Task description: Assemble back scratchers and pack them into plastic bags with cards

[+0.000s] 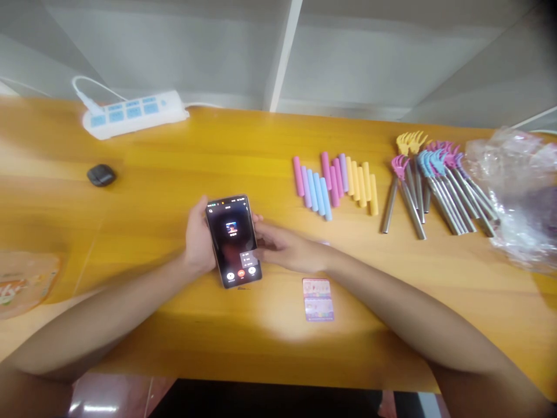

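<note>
A smartphone [232, 244] with a lit, dark call screen is held above the wooden table, slightly tilted. My left hand [199, 241] is closed round its left side, the palm behind that edge. At the right edge, my right hand [289, 247] grips the phone, with a digit over the lower right of the screen by a small pop-up menu. The parts of the fingers behind the phone are hidden. A small pink and purple printed card [318, 299] lies below my right wrist, and a small pale item under the wrist is mostly covered.
Several coloured foam tubes [335, 180] lie in rows right of centre. Further right are several metal rods with claw-shaped heads [444, 186], beside clear plastic bags [517, 203]. A white power strip [137, 115], a black case [101, 175] and an orange packet [28, 281] are on the left.
</note>
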`<action>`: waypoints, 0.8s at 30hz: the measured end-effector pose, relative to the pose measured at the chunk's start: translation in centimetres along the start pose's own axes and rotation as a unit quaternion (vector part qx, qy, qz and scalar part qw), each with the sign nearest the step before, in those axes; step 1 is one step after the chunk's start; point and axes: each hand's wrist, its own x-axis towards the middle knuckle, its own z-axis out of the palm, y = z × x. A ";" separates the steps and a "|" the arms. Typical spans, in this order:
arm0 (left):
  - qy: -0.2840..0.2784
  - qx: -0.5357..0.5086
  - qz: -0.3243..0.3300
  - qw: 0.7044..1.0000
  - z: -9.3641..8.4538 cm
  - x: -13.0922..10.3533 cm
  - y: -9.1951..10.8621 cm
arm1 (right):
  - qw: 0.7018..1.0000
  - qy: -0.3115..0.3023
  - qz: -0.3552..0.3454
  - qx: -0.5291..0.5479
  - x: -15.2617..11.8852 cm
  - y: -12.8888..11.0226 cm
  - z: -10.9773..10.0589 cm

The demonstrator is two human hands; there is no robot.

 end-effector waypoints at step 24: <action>-0.014 -0.022 -0.023 0.999 0.9 -0.2 0.4 | 1.000 -0.015 -0.008 0.009 -0.1 0.3 -0.1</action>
